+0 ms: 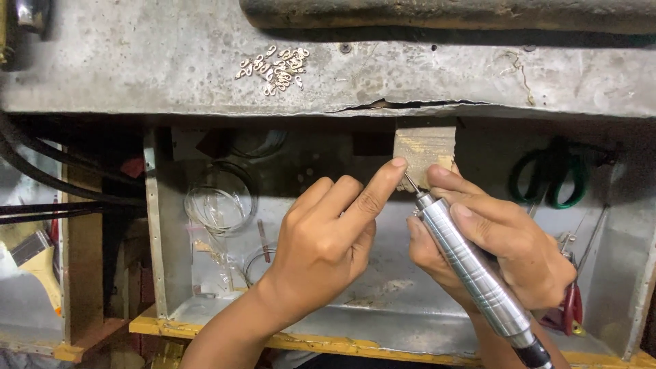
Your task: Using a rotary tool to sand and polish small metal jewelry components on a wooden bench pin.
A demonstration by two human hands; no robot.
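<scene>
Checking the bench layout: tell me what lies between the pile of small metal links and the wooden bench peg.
In the head view, only bare grey bench top with a crack at its front edge separates the small metal links from the wooden bench peg.

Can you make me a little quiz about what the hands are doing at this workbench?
1. True or false: the right hand holds a silver rotary handpiece like a pen.
2. Where does the tool's thin tip point? A) at the pile of small metal links B) at the wooden block by the left hand C) at the green-handled scissors
3. Fill in: the paintbrush lies at the far ____ of the picture.

Key: 1 true; 2 B; 3 left.
</scene>
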